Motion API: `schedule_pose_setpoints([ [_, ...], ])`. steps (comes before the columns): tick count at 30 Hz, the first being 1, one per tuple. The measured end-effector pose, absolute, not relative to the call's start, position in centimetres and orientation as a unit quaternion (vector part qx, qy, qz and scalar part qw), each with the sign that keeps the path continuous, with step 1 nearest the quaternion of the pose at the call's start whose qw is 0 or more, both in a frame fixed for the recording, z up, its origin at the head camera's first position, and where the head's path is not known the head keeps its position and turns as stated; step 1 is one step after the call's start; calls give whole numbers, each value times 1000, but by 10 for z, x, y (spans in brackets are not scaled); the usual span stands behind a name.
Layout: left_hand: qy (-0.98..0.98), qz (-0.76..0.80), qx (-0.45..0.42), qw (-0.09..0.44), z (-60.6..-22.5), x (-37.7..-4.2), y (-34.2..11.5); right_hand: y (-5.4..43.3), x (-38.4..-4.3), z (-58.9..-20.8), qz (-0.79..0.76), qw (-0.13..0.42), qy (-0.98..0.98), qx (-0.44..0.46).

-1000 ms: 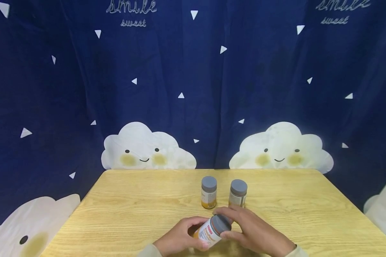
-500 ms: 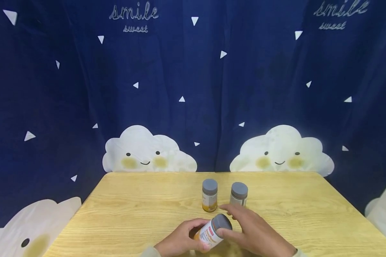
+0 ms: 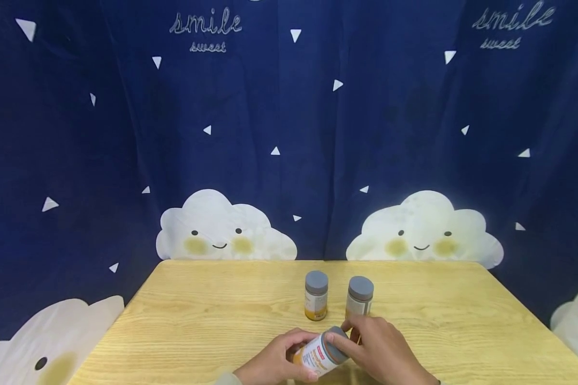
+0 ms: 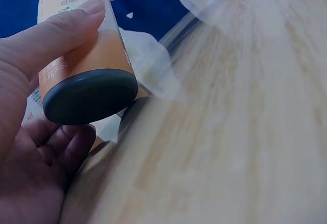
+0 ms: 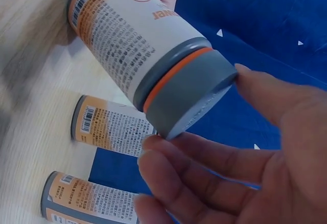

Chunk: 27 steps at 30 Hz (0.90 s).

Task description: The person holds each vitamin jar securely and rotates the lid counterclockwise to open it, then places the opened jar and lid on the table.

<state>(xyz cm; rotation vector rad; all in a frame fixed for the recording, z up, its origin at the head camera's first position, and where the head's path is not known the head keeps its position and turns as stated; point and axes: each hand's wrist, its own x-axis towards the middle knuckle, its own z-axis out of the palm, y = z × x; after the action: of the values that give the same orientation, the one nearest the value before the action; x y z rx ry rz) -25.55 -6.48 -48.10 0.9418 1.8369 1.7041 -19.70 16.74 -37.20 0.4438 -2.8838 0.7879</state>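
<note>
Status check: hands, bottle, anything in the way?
Left hand grips tilted bottle. Right hand pinches its gray cap, cap on. Two upright bottles just beyond; nothing seen blocking.

Soft even light on the tabletop (image 3: 212, 310), curtain (image 3: 250, 101) darker leftward, left wrist view dim, blurred.

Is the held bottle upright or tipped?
Tipped: the held bottle slants in the head view, its gray cap leaning toward the right hand.
</note>
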Motion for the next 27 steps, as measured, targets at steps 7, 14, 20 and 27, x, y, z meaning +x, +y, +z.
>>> schedule_pose_setpoints([
  [7,675,613,341,229,-481,-256,-64,175,-201,-371,308,25,-920,242],
  [14,673,614,336,239,-481,-255,-66,179,-199,-366,296,7,-906,302],
  [20,668,616,344,236,-481,-254,-66,180,-197,-364,296,12,-890,347],
  [27,672,613,351,224,-482,-254,-66,179,-195,-364,303,27,-883,359],
])
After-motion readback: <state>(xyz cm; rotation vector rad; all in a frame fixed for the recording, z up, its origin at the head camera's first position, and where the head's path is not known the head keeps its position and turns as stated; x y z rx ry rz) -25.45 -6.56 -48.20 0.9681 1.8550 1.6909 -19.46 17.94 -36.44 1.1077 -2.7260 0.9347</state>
